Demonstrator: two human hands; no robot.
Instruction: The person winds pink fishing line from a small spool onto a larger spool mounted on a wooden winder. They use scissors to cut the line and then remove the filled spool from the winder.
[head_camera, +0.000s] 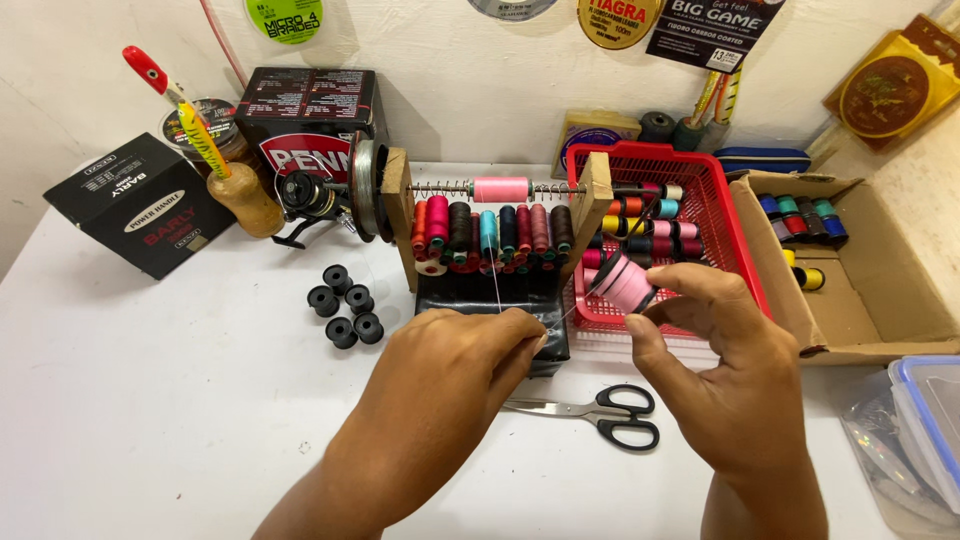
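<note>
One pink spool (628, 284), five black bobbins (346, 303)

Ahead of both hands the wooden spool rack (497, 235) blocks the way, with the red basket (735, 230) beyond the right hand (725, 375) and the cardboard box (850, 270) off to its right. Scissors (600, 412) lie between the wrists, and black bobbins (345, 305) sit left of the left hand (455, 370). The white table (160, 400) lies open to the near left.
</note>
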